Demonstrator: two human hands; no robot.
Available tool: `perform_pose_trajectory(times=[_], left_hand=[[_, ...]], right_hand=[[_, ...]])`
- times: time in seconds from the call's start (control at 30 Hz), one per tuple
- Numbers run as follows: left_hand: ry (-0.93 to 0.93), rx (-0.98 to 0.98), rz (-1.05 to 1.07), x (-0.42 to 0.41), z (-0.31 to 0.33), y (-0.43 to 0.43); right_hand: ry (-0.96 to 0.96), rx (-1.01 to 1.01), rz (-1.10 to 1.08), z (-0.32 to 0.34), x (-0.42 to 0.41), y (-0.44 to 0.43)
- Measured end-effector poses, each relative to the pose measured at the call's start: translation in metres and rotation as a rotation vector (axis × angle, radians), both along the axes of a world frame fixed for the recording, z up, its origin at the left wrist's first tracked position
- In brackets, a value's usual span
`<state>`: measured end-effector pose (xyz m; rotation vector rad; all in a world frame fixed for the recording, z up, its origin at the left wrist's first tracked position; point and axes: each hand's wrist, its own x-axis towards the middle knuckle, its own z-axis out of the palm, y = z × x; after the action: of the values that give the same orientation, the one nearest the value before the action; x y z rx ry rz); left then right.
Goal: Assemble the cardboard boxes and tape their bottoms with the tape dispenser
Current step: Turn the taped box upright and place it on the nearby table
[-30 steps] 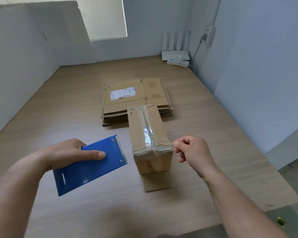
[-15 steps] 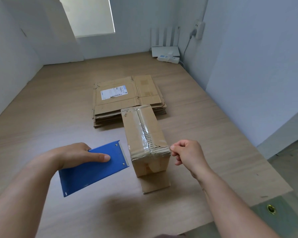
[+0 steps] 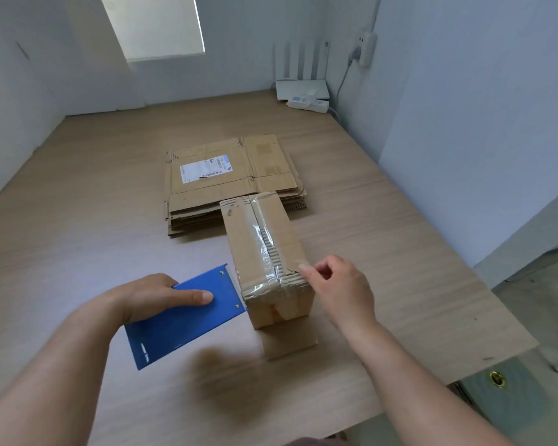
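A small assembled cardboard box (image 3: 268, 243) stands on the table (image 3: 78, 239), bottom up, with clear tape along its seam and across its near end. My left hand (image 3: 149, 297) grips the blue tape dispenser (image 3: 181, 320), whose toothed edge touches the box's near left corner. My right hand (image 3: 339, 288) is at the box's near right corner, thumb and forefinger pinching the tape end (image 3: 303, 263) there. A loose flap (image 3: 290, 342) lies flat in front of the box.
A stack of flattened cardboard boxes (image 3: 229, 181) with a white label lies behind the box. A white router (image 3: 300, 88) and power strip (image 3: 306, 104) sit in the far right corner. Walls close in on the left, back and right; the table edge runs near right.
The dispenser has moved right until its toothed edge meets the box's near left corner. My right hand has stayed at the near right corner, holding the tape end.
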<state>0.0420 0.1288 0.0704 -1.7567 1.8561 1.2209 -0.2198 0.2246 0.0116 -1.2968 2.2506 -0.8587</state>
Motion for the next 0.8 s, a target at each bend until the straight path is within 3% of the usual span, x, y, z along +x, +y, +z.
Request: perform_pose_trajectory(times=[0.17,0.3,0.47,0.6,0.8], left_hand=[[0.07,0.02,-0.012,0.007,0.003,0.005],[0.137,0.061,0.013,0.024,0.015,0.007],[0.056,0.054,0.012,0.028,0.023,0.006],[-0.127,-0.038,0.046,0.012,0.013,0.005],[-0.231,-0.154,0.03,-0.023,0.0,0.003]], right_hand=[[-0.284,-0.139,-0.085,-0.016,0.001,-0.005],[-0.364,-0.175,-0.087,-0.017,0.003,-0.007],[-0.391,-0.182,-0.09,-0.018,0.003,-0.007],[-0.353,-0.169,-0.073,-0.019,0.007,-0.008],[-0.297,-0.168,-0.074,-0.021,0.008,-0.009]])
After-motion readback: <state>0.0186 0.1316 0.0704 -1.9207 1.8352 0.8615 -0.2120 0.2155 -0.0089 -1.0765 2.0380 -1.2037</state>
